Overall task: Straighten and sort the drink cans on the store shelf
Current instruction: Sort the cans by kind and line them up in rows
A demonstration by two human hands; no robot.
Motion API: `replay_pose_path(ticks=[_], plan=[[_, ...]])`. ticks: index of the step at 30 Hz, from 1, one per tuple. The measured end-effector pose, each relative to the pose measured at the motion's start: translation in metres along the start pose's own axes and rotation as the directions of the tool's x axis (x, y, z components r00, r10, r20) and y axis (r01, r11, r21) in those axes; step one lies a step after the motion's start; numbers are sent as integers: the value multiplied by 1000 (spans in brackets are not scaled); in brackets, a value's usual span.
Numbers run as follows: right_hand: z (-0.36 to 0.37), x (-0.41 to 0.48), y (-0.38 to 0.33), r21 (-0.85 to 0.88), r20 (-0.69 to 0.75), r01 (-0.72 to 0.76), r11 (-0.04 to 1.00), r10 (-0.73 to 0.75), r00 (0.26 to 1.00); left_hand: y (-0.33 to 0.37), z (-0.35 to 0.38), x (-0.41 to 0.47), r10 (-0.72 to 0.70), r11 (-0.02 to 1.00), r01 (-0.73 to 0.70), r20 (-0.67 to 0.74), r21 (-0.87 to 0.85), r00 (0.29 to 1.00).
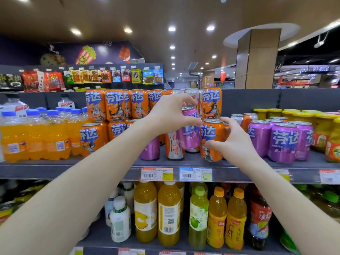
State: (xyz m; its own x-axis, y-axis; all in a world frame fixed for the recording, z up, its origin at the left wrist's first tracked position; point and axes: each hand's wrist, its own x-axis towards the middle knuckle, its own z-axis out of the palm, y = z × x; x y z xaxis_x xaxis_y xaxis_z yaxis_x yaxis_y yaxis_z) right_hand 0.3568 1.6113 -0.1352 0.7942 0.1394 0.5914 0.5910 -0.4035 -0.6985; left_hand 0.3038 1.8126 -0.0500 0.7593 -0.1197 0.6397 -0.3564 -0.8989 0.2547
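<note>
A purple can (189,133) is gripped by the left hand (165,115), tilted above the shelf (110,170). The orange can (211,138) beside it is clasped by the right hand (233,140). Crowded neighbouring cans (173,144) could be toppled if either is swung.

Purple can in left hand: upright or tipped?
Upright. The purple can has its silver rim on top, gripped by the left hand; its base is higher than the white can beside it, so probably lifted.
</note>
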Motion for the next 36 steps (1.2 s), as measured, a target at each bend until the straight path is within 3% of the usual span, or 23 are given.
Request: replay_pose_path(ticks=[15,32,36], plan=[[-59,-8,38,-31,-158,-100,995,94,983,-4,54,11,97,995,-97,56,-17,994],[-58,4,59,-171,-195,-132,976,98,976,15,86,24,166,985,-164,38,-60,985],[-58,3,55,-338,-181,-151,929,93,979,28,92,27,196,978,-193,34,-74,980]])
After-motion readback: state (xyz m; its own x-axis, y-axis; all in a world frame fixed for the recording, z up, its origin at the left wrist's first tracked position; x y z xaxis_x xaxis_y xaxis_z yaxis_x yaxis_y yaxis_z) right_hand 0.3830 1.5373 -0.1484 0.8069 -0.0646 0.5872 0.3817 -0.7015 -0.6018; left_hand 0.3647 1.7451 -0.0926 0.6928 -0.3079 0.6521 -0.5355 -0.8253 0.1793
